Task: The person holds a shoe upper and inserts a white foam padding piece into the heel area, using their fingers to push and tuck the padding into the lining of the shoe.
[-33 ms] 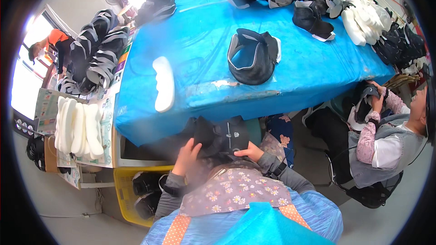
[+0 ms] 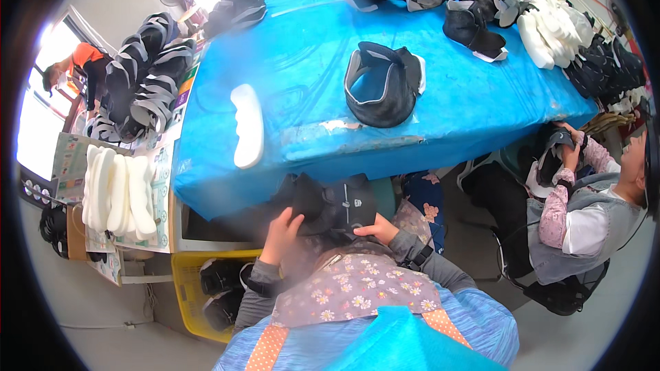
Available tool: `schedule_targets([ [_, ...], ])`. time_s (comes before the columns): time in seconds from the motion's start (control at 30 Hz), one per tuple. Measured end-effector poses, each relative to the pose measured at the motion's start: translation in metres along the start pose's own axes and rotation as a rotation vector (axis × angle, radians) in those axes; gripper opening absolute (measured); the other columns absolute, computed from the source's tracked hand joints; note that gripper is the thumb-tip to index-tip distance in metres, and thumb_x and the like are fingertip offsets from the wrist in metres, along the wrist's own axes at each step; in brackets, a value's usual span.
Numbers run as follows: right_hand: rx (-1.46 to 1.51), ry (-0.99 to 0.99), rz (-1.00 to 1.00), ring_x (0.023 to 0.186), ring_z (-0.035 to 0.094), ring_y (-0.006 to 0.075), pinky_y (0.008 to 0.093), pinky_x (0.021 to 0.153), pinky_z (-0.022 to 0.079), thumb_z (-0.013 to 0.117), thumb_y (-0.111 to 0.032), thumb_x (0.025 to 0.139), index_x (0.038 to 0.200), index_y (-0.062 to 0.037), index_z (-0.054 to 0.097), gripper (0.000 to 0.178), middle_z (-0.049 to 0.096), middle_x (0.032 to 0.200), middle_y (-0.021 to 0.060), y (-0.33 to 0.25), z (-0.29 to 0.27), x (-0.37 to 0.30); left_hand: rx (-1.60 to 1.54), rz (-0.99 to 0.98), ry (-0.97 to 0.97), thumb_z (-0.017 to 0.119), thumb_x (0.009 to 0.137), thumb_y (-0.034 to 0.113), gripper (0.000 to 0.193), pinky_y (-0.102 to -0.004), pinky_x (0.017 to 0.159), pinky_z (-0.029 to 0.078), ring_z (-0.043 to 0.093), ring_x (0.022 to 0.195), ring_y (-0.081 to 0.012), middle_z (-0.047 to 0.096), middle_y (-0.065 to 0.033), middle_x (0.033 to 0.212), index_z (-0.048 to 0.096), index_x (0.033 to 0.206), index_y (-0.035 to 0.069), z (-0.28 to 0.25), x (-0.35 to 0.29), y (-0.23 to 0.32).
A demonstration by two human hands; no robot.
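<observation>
Head | left hand (image 2: 280,235) + right hand (image 2: 382,229) | grip: clamped on black piece (image 2: 355,205) (white-marked)

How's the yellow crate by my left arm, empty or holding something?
Holding something: black items lie inside the yellow crate. How full, I cannot tell; your gray left sleeve hides part.

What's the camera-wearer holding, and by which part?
A black fabric shoe piece: left grip at its left side, right grip at its lower right corner.
</observation>
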State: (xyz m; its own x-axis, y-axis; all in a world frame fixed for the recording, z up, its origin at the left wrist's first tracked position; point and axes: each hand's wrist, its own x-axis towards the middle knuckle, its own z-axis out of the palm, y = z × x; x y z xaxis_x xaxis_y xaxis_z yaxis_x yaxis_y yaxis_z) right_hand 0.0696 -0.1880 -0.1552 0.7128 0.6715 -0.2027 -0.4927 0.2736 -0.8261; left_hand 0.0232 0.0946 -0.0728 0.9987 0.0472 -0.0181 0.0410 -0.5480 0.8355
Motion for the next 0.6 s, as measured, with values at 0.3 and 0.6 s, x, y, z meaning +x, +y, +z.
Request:
schedule_targets([
  [0.3, 0.239, -0.039, -0.007, 0.102, 0.061, 0.0203, 0.034, 0.095, 0.046, 0.072, -0.005, 0.075, 0.123, -0.0012, 0.057, 0.05, 0.065, 0.107, 0.0061, -0.022, 0.013, -0.015, 0.251, 0.31, 0.37, 0.062, 0.091, 0.011, 0.014, -0.0404, 0.063, 0.05, 0.063, 0.075, -0.0375, 0.065, -0.0189, 0.082, 0.064, 0.103, 0.004, 0.005, 0.005, 0.07],
  [0.6, 0.583, -0.018, 0.044, 0.117, 0.059, 0.0317, 0.0438, 0.104, 0.044, 0.06, -0.021, 0.085, 0.131, 0.0065, 0.05, 0.054, 0.06, 0.126, 0.0187, -0.003, 0.0, -0.006, 0.336, 0.194, 0.048, 0.06, 0.095, 0.023, 0.023, -0.0441, 0.059, 0.046, 0.059, 0.071, -0.0417, 0.06, -0.0221, 0.075, 0.058, 0.096, 0.0, 0.03, 0.089, 0.05],
])
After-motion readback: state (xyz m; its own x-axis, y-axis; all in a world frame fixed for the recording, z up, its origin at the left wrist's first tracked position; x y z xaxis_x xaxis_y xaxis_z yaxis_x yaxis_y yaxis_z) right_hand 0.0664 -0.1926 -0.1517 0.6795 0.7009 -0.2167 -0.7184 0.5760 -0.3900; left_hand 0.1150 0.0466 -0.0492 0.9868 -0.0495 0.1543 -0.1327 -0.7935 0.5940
